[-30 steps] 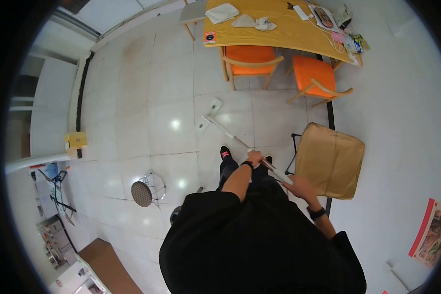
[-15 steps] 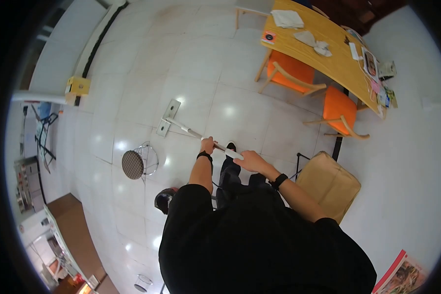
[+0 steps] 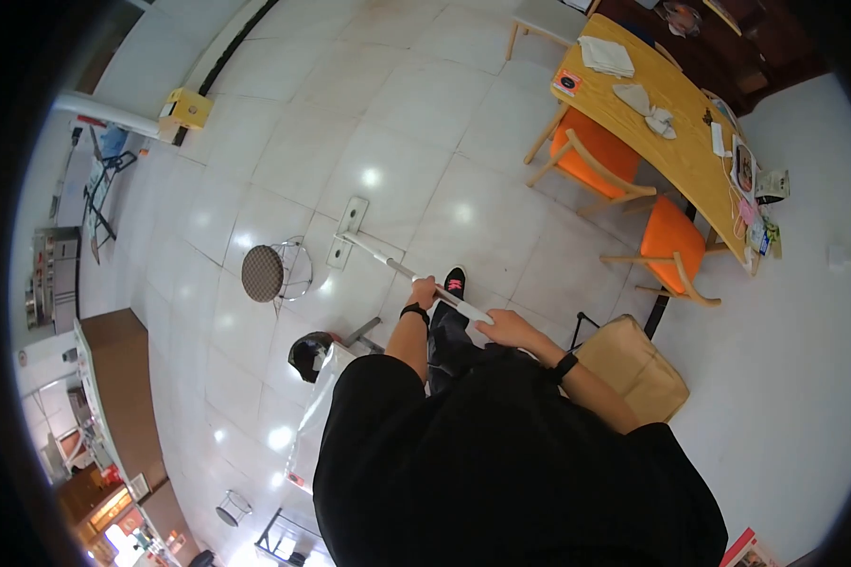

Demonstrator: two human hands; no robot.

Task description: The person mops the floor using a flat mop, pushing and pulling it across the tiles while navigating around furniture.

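A long white mop handle point(image 3: 393, 266) slants from my body toward the upper left. Its flat rectangular head point(image 3: 349, 231) lies on the tiled floor. My left hand point(image 3: 424, 292) is wrapped round the middle of the handle, with a black band on the wrist. Near the handle's top end, my right hand point(image 3: 510, 328) grips the white grip section, and a dark watch sits on that wrist. A black shoe with red laces point(image 3: 455, 282) shows just beyond the handle.
Left of the mop head stands a round stool point(image 3: 263, 273). A dark helmet point(image 3: 312, 356) is nearer me. A yellow table point(image 3: 648, 142) with orange chairs point(image 3: 591, 156) stands upper right. A tan bag point(image 3: 633, 369) is at my right, beside the wall.
The view has shifted and turned, showing more at the lower left, including a white surface beside me. Both hands still grip the handle. The mop head appears closer to the stool.
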